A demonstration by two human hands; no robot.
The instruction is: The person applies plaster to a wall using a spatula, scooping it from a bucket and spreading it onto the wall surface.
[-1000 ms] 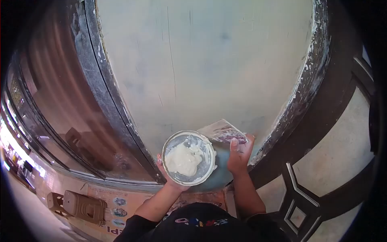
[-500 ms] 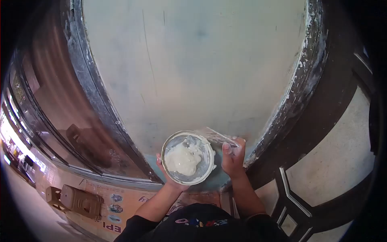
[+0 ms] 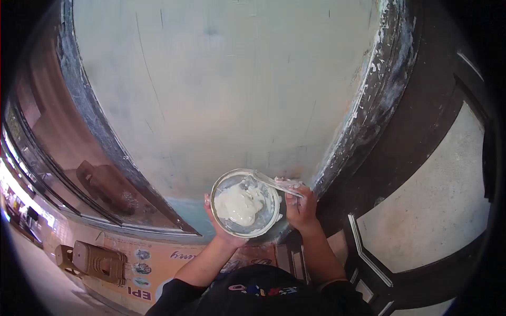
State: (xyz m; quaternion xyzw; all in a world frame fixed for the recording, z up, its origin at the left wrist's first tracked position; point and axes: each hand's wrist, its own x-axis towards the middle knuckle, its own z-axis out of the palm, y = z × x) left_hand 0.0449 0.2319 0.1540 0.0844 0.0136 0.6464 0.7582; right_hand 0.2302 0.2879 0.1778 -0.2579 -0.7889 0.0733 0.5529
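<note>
A round container [image 3: 217,185] with a lump of white paste [image 3: 240,206] inside rests in my left hand [image 3: 224,230], whose fingers wrap its left and lower side. My right hand [image 3: 301,208] is closed on a flat, paste-smeared scraper [image 3: 279,185]. The scraper's far end lies over the container's upper right rim. More paste clings to the rim's right side. A pale, patchy wall panel [image 3: 226,95] stands in front of both hands.
A dark frame with flaking white patches [image 3: 363,95] edges the panel at right. Dark panelling with pale insets [image 3: 421,210] stands beyond. At left are glass panes [image 3: 79,158], a brown plastic chair [image 3: 97,262] and a printed orange banner [image 3: 158,263].
The scraper has moved left and down onto the container's rim, turning flatter, with my right hand slightly further left. The view has shifted, so the wall and its frame appear further left.
</note>
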